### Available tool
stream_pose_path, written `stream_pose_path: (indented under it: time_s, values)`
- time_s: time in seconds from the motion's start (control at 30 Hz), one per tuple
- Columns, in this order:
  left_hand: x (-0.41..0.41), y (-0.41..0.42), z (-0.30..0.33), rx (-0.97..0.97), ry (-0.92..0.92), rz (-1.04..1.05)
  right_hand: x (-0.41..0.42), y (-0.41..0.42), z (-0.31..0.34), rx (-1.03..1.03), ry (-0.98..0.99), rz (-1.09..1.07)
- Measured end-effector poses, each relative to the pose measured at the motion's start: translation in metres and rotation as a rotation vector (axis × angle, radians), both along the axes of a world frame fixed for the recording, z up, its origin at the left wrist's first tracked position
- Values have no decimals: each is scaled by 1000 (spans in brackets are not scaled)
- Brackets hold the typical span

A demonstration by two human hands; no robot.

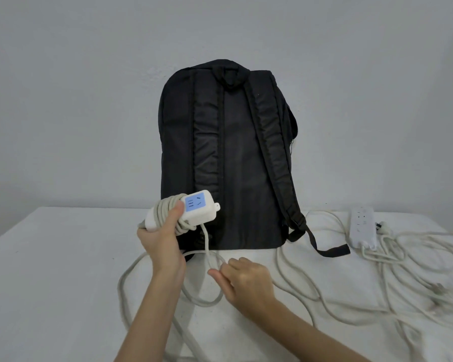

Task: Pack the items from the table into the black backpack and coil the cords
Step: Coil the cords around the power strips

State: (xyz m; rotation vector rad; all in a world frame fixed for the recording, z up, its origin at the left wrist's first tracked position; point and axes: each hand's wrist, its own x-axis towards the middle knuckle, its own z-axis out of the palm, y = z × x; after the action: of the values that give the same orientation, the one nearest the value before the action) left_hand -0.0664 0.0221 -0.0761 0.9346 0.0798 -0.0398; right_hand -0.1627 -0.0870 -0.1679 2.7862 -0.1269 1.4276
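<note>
A black backpack (pixel 233 152) stands upright at the back of the table, straps facing me. My left hand (pixel 162 241) grips a white power strip with a blue socket face (pixel 194 207), raised above the table, with several turns of its pale cord wound around it. The free length of that cord (pixel 207 246) hangs down to my right hand (pixel 246 280), which pinches it just above the table. The rest of the cord (pixel 126 280) loops loose across the front of the table. A second white power strip (pixel 362 228) lies flat at the right.
The table is covered by a white cloth (pixel 63 270). A tangle of pale cord (pixel 403 270) from the second strip sprawls over the right half, with a plug (pixel 383 228) beside the strip. A backpack strap end (pixel 330 250) trails onto the cloth. A plain wall stands behind.
</note>
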Motion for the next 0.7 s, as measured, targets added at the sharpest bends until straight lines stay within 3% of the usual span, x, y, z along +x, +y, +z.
stream_pose_path:
  time_s: [0.2,0.37,0.47,0.57,0.7]
  values:
    - [2,-4,-9,161,-213,137,-16,14,37,52,5,150]
    - [-14,-17,-15,241,-409,177,-21,26,71,-25,106,256]
    - [-16,-18,-16,232,-468,122,-18,17,93,-6,135,278]
    - [-11,-14,-16,228,-482,25,-14,4,119,132,70,342]
    - [-10,-8,-13,246,-539,-135,-7,-4,138,320,150,372]
